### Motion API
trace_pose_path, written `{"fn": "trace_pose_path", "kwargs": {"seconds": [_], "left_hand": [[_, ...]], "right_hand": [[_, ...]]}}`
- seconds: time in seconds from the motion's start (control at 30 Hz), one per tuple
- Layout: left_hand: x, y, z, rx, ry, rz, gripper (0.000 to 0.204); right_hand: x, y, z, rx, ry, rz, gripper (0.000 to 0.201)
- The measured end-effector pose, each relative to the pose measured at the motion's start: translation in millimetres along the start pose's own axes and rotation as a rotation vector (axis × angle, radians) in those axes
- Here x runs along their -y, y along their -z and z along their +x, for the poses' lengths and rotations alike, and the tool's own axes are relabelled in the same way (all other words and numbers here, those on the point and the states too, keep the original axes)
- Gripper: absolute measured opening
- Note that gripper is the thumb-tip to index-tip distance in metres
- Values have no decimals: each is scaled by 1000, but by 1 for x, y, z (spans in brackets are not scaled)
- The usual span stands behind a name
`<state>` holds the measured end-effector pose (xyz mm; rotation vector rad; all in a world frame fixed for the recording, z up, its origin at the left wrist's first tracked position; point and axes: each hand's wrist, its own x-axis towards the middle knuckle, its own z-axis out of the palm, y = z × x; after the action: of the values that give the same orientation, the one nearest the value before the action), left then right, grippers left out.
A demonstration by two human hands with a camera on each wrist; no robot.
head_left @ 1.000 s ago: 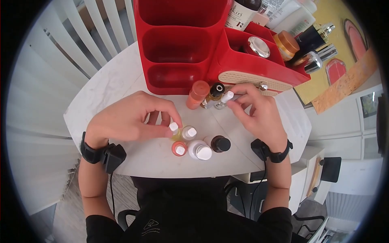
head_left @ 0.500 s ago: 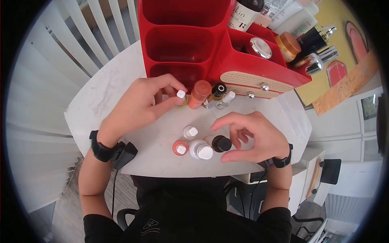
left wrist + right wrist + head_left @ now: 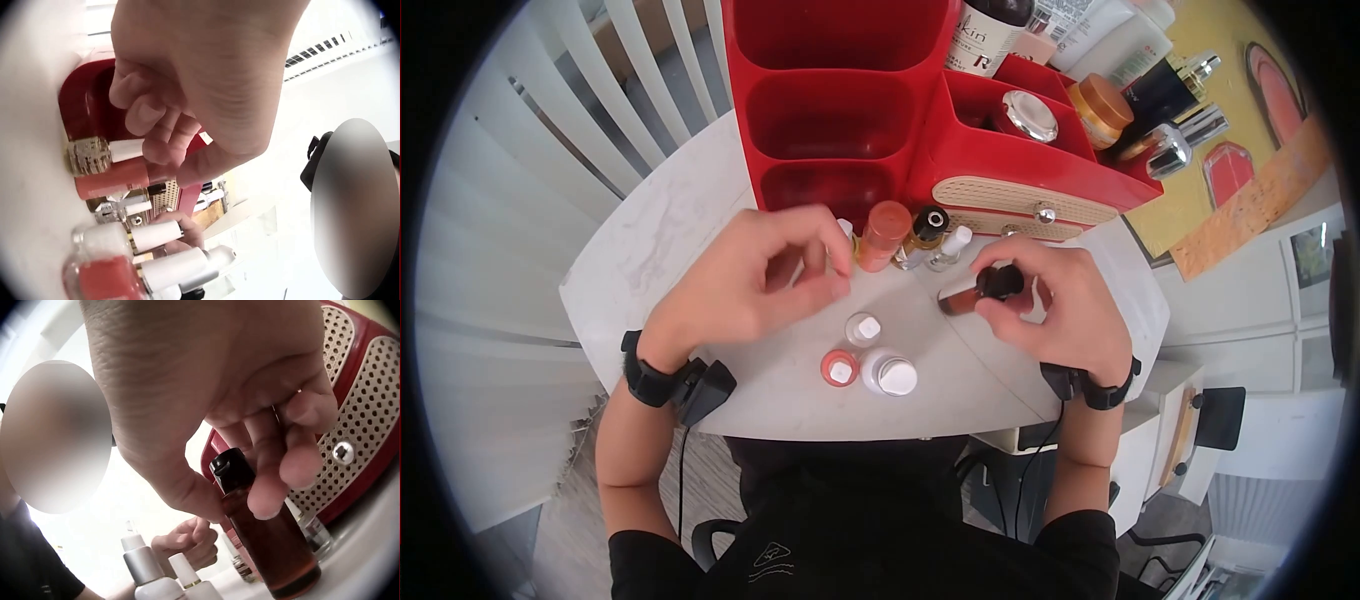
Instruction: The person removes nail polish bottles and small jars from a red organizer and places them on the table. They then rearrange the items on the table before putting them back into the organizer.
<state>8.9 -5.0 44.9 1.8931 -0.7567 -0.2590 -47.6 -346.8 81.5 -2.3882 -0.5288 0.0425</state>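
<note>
My right hand (image 3: 1055,305) pinches a brown bottle with a black flip cap (image 3: 265,540) near its top, tilted over the table right of the row. My left hand (image 3: 750,275), fingers loosely curled around nothing, hovers by a yellowish nail polish with a white cap (image 3: 90,156), mostly hidden by the hand in the head view. That polish stands at the left end of a row with an orange bottle (image 3: 884,240), a black-capped bottle (image 3: 924,242) and a clear nail polish (image 3: 949,250). Nearer me stand a whitish polish (image 3: 862,329), a coral polish (image 3: 832,372) and a white bottle (image 3: 884,372).
Behind the row rises a red organizer (image 3: 750,150) with several compartments and woven drawer fronts with silver knobs. Jars, tubes and bottles fill its right part, including an orange-lidded jar (image 3: 1103,105). The white marbled table (image 3: 630,240) has a curved edge close to my body.
My left hand carried the yellowish polish to the row's left end and let it go. My right hand left the clear polish, took the brown bottle from the near group and moved it forward and right.
</note>
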Motion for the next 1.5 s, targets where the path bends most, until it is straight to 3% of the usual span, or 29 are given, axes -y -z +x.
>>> {"fn": "trace_pose_path", "kwargs": {"seconds": [0.07, 0.17, 0.43, 0.5, 0.63, 0.73, 0.87, 0.97, 1.07, 1.2, 1.5], "left_hand": [[-11, -1, 0, 216, 25, -53, 25], [-14, -7, 1, 298, 29, -60, 28], [-10, -18, 0, 301, -19, -45, 25], [-10, -18, 0, 297, -22, -29, 24], [-15, -10, -3, 188, -48, 72, 19], [-14, 3, -7, 134, -9, 96, 17], [-22, 15, -6, 12, 96, 221, 15], [-20, 19, -3, -87, 127, 339, 15], [0, 17, -1, -151, 33, 381, 15], [-3, 13, 0, -129, 96, 397, 16], [-8, 9, -2, -208, -38, 379, 31]], "right_hand": [[-4, 1, 1, -47, 17, -58, 31], [-11, -5, 3, -137, 42, -142, 33], [-12, -10, 4, -244, 47, -225, 32], [-6, -6, 2, -226, -43, -263, 36], [-2, -6, -3, -243, 72, -158, 42], [-3, -15, -2, -44, 336, 119, 50], [15, -31, 1, 134, 339, 170, 53], [12, -48, 2, 152, 391, 124, 46], [14, -53, 4, 138, 415, 134, 39], [13, -48, 4, 85, 416, 144, 35], [3, -38, 4, -98, 271, -33, 34]]}}
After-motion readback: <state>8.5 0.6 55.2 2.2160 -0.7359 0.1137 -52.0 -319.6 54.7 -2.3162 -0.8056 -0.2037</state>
